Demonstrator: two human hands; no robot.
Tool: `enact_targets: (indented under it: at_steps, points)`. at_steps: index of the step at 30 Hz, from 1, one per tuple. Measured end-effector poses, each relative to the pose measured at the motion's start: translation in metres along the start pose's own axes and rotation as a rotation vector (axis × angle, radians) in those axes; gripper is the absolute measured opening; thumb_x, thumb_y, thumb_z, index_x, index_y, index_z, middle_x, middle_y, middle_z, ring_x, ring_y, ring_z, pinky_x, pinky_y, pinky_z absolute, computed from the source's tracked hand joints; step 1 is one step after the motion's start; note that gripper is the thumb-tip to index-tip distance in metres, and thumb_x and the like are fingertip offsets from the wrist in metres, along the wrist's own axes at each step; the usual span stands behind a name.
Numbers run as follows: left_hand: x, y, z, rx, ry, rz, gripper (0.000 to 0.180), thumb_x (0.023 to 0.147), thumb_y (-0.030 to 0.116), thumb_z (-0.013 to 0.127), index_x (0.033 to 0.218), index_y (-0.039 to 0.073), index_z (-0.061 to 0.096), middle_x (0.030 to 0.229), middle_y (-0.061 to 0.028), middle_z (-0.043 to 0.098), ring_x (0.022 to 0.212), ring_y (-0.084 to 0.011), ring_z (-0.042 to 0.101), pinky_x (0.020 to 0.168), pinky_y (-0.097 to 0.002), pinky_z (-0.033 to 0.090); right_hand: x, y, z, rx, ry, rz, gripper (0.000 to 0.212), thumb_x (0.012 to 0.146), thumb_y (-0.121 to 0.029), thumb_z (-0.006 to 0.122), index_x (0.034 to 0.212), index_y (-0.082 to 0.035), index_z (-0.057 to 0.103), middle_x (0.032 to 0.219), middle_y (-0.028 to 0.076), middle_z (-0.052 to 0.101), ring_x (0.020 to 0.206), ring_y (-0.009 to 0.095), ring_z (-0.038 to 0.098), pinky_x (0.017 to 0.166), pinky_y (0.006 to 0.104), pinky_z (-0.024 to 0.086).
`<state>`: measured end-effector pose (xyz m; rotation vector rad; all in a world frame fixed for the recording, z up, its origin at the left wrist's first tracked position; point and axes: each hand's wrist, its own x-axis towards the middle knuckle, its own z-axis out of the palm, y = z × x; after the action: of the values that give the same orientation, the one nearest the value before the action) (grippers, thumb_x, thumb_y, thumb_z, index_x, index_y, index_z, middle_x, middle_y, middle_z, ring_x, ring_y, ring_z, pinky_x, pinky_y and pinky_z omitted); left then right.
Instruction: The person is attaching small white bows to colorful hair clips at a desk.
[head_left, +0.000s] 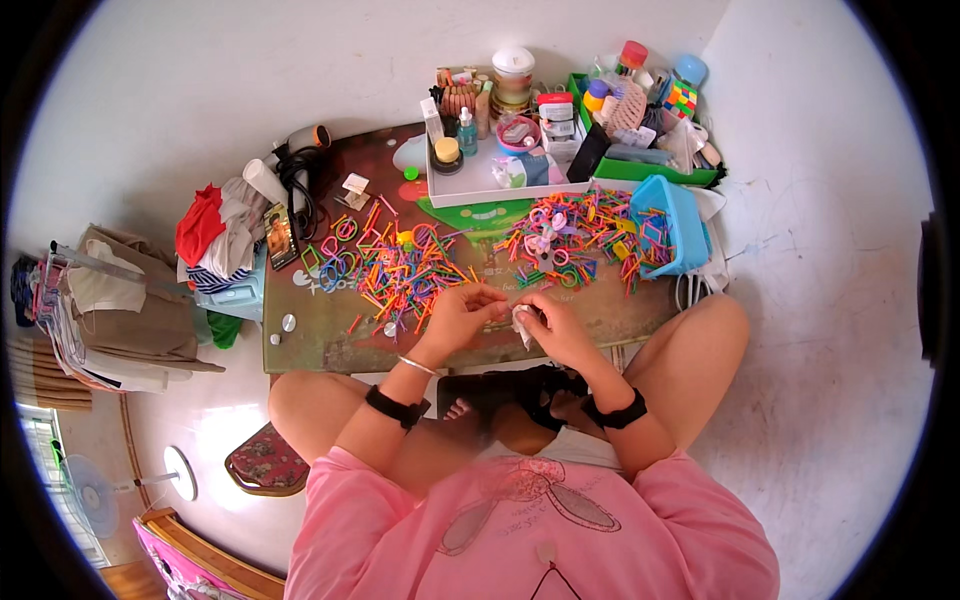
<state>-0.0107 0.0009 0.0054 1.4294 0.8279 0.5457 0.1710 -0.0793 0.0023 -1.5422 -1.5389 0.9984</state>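
My left hand point(462, 315) and my right hand point(553, 325) meet over the near edge of a low dark table point(320, 335). Between the fingertips of both hands sits a small white piece point(521, 322); what it is I cannot make out. Just beyond the hands lie two heaps of small colourful sticks and rings, one on the left point(400, 268) and one on the right point(570, 238). A blue plastic basket point(678, 222) lies tipped at the right, with sticks spilling from it. Both wrists carry black bands.
A white tray point(480, 185) of bottles and jars and a green bin point(650, 165) of toiletries stand at the table's far side. Clothes point(215, 235), a hair dryer point(300, 145) and a cloth pile point(120, 300) lie at the left. A fan point(95, 495) stands lower left.
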Motion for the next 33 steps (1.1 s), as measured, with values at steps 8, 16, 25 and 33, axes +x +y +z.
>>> enact_targets:
  at_steps: [8, 16, 25, 33]
  points:
    - [0.004, -0.004, -0.010, -0.078, 0.036, -0.089, 0.017, 0.084, 0.009, 0.063, 0.096, -0.003, 0.060, 0.083, -0.0055, 0.064, 0.076, -0.0115, 0.063, 0.068, -0.0232, 0.050, 0.004, 0.007, -0.005, 0.113, 0.074, -0.045, 0.021, 0.082, -0.013, 0.061, 0.102, -0.004, 0.061, 0.079, 0.009, 0.060, 0.067, 0.014, 0.055, 0.061, 0.0285, 0.044]
    - [0.003, -0.001, -0.010, 0.114, 0.081, -0.031, 0.017, 0.084, 0.010, 0.062, 0.096, -0.002, 0.060, 0.083, -0.0044, 0.064, 0.075, -0.0101, 0.062, 0.067, -0.0223, 0.049, 0.002, 0.003, -0.007, 0.076, 0.034, -0.039, 0.022, 0.082, -0.011, 0.062, 0.102, -0.003, 0.062, 0.078, 0.009, 0.063, 0.060, 0.013, 0.055, 0.056, 0.0270, 0.044]
    - [0.003, 0.002, 0.005, -0.226, 0.069, -0.053, 0.018, 0.085, 0.013, 0.063, 0.095, -0.001, 0.065, 0.080, -0.0025, 0.065, 0.071, -0.0069, 0.057, 0.065, -0.0223, 0.047, 0.003, 0.004, 0.001, 0.560, 0.075, 0.062, 0.019, 0.087, -0.012, 0.059, 0.103, -0.002, 0.061, 0.087, 0.003, 0.062, 0.074, 0.008, 0.056, 0.063, 0.0229, 0.046]
    - [0.001, -0.004, 0.011, -0.203, 0.104, -0.010, 0.018, 0.085, 0.017, 0.063, 0.089, -0.001, 0.067, 0.077, -0.0015, 0.064, 0.069, -0.0059, 0.055, 0.063, -0.0213, 0.046, 0.002, 0.001, 0.013, 0.440, 0.109, 0.043, 0.018, 0.086, -0.012, 0.060, 0.099, -0.001, 0.058, 0.084, 0.005, 0.063, 0.073, 0.009, 0.059, 0.061, 0.0228, 0.047]
